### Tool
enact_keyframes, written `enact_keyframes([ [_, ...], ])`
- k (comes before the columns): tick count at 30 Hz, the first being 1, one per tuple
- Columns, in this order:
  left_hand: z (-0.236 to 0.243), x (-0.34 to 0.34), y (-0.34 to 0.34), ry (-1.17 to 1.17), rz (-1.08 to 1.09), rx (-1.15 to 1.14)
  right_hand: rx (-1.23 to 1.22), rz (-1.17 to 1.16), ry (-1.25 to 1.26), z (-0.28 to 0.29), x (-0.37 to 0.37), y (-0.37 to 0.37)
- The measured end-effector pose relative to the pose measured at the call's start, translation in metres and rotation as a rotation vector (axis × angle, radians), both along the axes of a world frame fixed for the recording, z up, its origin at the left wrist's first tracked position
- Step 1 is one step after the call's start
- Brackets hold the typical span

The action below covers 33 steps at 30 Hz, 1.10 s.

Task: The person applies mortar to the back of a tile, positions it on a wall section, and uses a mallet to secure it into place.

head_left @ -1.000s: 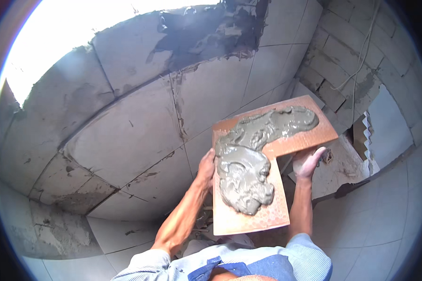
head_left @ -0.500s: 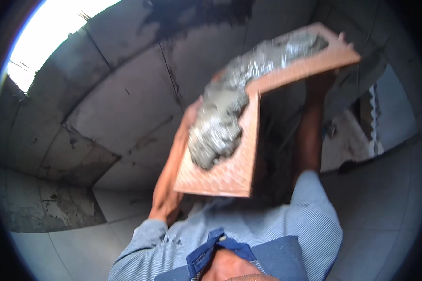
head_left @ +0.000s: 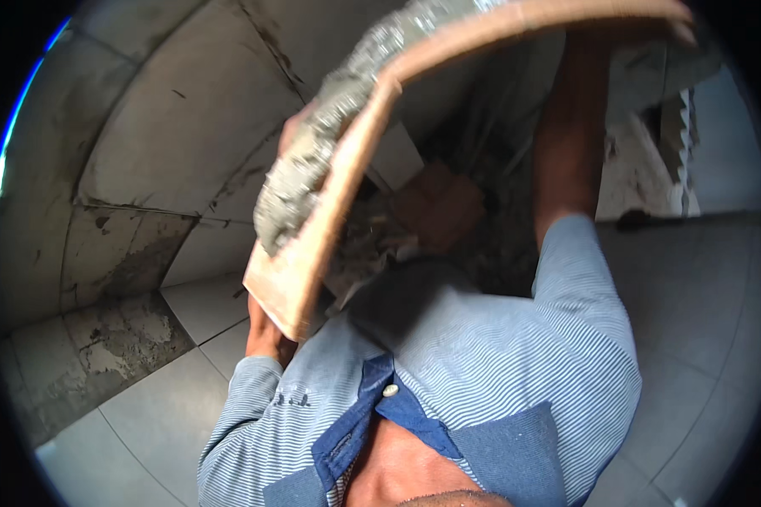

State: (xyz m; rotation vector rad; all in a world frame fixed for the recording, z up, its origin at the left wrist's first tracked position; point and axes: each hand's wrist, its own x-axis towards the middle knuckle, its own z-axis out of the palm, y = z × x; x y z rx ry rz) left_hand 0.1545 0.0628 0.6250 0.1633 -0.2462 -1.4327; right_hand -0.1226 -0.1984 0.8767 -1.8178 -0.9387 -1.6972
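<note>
I hold up an L-shaped cut tile [head_left: 292,270], its orange-brown back facing me and tilted steeply, so its near edge shows. Thick wet grey mortar [head_left: 300,177] lies in a lumpy band along both arms of the L. My left hand [head_left: 294,128] grips the tile's left edge, mostly hidden behind the mortar. My right hand [head_left: 607,38] supports the far right end from underneath, its fingers partly covered by the tile. The top of the tile runs out of the picture.
Large grey tiles [head_left: 194,110] cover the wall ahead and to the left. A rough mortar-stained strip [head_left: 135,338] lies at lower left. Reddish-brown pieces [head_left: 440,207] and rubble lie below the tile. Pale floor tiles [head_left: 156,431] spread at lower left.
Both hands have raised the tile up and away from me. It has tilted, showing more of its edge and less of its back. The view has shifted too.
</note>
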Motion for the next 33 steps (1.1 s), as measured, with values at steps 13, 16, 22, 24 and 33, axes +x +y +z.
enact_keyframes([
  [13, 0.077, 0.029, -0.042, 0.442, -0.213, -0.424, -0.235, -0.054, -0.137, 0.074, -0.026, -0.009],
  [16, 0.076, 0.021, -0.067, 0.547, -0.253, -0.462, -0.255, -0.118, -0.257, 0.095, -0.021, -0.011],
  [22, 0.119, -0.001, -0.046, -1.062, 1.081, 0.063, -0.208, -0.07, -0.413, 0.13, -0.009, -0.03],
  [24, 0.131, 0.007, -0.041, -0.034, 0.649, -0.336, -0.092, -0.452, -0.537, 0.143, -0.003, -0.001],
  [33, 0.178, 0.018, -0.002, 0.958, 0.239, -0.223, 0.492, -1.03, -0.749, 0.163, 0.054, 0.037],
])
